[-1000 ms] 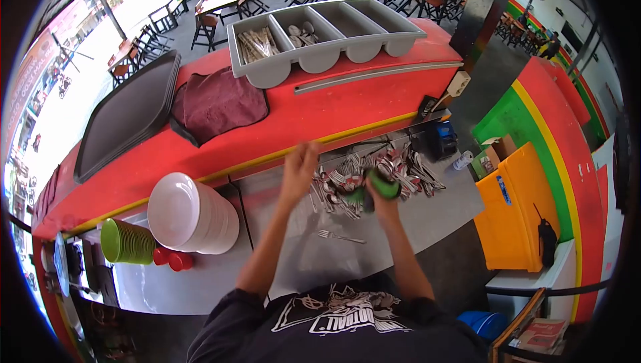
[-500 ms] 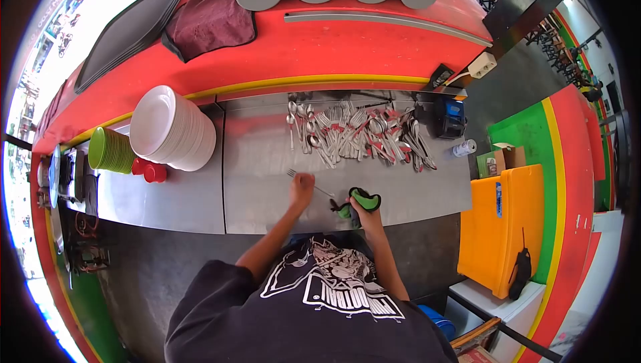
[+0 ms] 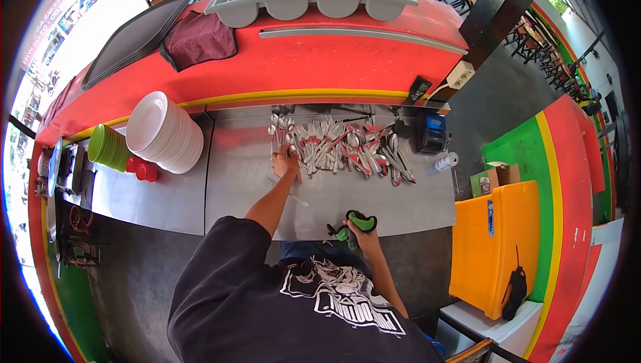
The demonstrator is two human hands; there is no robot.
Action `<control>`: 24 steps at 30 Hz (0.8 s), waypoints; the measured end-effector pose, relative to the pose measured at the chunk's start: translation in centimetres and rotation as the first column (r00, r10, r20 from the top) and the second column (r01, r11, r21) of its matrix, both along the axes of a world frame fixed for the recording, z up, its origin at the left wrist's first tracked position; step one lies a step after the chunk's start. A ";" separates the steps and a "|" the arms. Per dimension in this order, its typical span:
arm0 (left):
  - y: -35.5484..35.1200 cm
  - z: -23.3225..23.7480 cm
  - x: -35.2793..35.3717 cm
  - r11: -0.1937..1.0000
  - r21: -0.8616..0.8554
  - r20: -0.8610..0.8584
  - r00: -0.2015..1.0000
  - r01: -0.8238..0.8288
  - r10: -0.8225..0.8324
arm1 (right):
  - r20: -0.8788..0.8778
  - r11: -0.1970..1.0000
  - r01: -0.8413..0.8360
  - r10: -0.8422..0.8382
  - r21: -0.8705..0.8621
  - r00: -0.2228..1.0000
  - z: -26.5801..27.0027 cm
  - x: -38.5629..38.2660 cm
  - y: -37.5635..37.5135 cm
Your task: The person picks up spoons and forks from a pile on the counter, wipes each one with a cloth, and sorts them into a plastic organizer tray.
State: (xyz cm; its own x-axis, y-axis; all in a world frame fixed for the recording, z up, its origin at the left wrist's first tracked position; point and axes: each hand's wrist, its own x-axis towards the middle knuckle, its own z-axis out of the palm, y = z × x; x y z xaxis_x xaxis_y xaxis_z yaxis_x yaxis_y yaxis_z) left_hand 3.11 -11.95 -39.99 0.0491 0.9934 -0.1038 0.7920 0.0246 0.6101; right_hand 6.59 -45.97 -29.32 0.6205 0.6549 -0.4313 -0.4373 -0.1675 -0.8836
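Observation:
My left hand (image 3: 285, 162) reaches to the left edge of a heap of cutlery (image 3: 340, 146), its fingers curled down among the spoons; what they grip is hidden. A spoon (image 3: 272, 130) lies just beyond my fingertips. Under my left forearm, a fork (image 3: 299, 200) rests on the steel counter, partly covered by the arm. Near the counter's front edge, my right hand (image 3: 365, 233) is closed around a green cloth (image 3: 361, 221) with black edging. Forks, spoons and pieces with red parts are jumbled together in the heap.
White plates (image 3: 163, 132), green plates (image 3: 110, 148) and red cups (image 3: 145, 172) stand left on the steel counter (image 3: 247, 209). A grey cutlery tray (image 3: 287, 6) sits on the red ledge. Right are a can (image 3: 447, 161), a blue-black device (image 3: 432, 132) and a yellow box (image 3: 497, 243).
My left hand has let go of the fork, which now lies on the counter, and has moved forward to the heap. My right hand still grips the cloth. The view has shifted slightly.

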 end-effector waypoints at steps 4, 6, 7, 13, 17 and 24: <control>-0.6 -0.6 -0.4 0.997 0.066 0.009 0.999 0.039 -0.040 | -0.022 1.000 0.013 -0.013 -0.006 1.000 0.0 0.5 -1.6; -0.6 -0.5 -0.7 0.997 0.067 0.033 0.998 0.048 -0.050 | -0.048 1.000 0.012 -0.012 0.003 0.999 0.1 0.8 -1.9; -0.3 -1.5 -0.9 0.996 0.073 0.125 0.991 0.042 -0.051 | -0.066 1.000 0.003 -0.003 0.003 0.998 0.5 0.7 -2.0; -0.7 -1.6 -2.4 0.994 0.080 0.718 0.687 0.080 -0.113 | -0.111 0.995 -0.020 0.030 0.094 0.993 -0.1 0.5 -1.4; -6.2 7.7 -4.4 0.985 -0.055 0.789 0.611 0.166 -0.059 | -0.179 0.987 0.029 -0.001 0.156 0.984 0.5 -0.4 0.2; -16.4 13.5 -7.5 0.892 -0.182 0.771 0.624 0.413 -0.131 | -0.044 0.976 0.058 -0.049 0.211 0.998 0.7 -2.3 4.0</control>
State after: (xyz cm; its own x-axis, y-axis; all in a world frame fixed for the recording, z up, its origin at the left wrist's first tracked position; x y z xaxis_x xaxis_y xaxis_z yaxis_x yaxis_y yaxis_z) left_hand -4.43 -28.34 -26.47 0.5097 0.8351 -0.2068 0.0994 0.1817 0.9783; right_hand 4.27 -41.97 -28.58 0.6427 0.7004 -0.3104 -0.4750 0.0465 -0.8787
